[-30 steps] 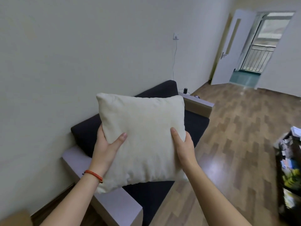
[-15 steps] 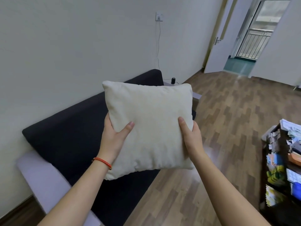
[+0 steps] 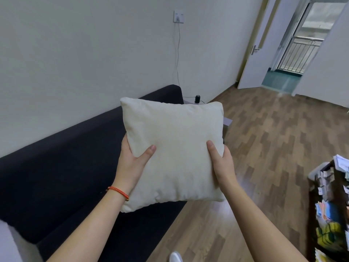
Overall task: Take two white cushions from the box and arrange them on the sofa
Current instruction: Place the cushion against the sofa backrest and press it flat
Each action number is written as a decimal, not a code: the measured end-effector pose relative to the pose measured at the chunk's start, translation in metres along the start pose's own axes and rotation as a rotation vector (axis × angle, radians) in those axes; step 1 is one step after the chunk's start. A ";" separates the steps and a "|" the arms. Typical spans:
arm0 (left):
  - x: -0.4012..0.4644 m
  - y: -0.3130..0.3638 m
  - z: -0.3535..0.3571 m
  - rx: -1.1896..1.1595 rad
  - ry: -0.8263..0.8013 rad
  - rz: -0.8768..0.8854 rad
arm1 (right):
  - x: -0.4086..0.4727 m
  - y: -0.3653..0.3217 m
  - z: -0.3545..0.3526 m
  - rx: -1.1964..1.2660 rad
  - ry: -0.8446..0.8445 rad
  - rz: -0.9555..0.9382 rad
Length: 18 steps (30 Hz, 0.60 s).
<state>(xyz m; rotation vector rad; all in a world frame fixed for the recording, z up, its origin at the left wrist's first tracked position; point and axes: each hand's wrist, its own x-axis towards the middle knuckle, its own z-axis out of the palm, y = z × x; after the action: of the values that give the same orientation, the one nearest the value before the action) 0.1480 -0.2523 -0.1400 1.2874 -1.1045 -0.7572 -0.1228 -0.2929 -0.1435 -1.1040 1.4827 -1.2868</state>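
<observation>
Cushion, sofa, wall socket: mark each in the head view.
cushion (image 3: 175,148), head view, middle of its front face.
sofa (image 3: 62,167), head view, dark backrest left of the cushion.
wall socket (image 3: 178,16), head view, centre of the white plate.

Bare forearms; orange braided bracelet (image 3: 118,193), left wrist.

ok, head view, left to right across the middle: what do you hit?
sofa → left hand → white cushion → right hand → wooden floor → cluttered shelf. Both hands grip the cushion's sides, holding it up in front of the sofa.
</observation>
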 end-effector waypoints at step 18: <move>0.288 -0.066 0.213 -0.036 0.153 -0.054 | 0.401 -0.021 0.020 -0.038 -0.172 0.003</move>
<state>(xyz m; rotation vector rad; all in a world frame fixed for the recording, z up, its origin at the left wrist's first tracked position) 0.0547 -0.6038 -0.1591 1.3267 -0.9331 -0.7030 -0.1975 -0.6883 -0.1465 -1.2053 1.3852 -1.1356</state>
